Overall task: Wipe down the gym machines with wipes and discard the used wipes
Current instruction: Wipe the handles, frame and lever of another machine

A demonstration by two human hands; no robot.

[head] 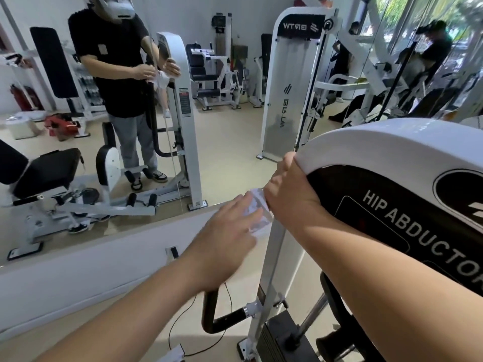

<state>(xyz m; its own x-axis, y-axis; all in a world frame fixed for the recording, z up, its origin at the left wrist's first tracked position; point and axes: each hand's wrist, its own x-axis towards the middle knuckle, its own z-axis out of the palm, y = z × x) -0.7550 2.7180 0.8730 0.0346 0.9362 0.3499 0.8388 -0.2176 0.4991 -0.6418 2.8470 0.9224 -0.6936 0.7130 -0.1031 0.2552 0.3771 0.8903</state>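
While the right hand [290, 194] curls over the rim of the white cover [392, 142] on the hip machine [386, 220], the left hand [224, 231], blurred, lies with fingers nearly straight on a crumpled wipe [257, 214]. That wipe sits against the top of the machine's white post [271, 262], its upper edge tucked under the right hand. Beyond, a wall mirror [130, 113] reflects the person.

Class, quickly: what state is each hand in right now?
Left hand: open, pressing the wipe against the white post.
Right hand: closed, gripping the edge of the white cover.
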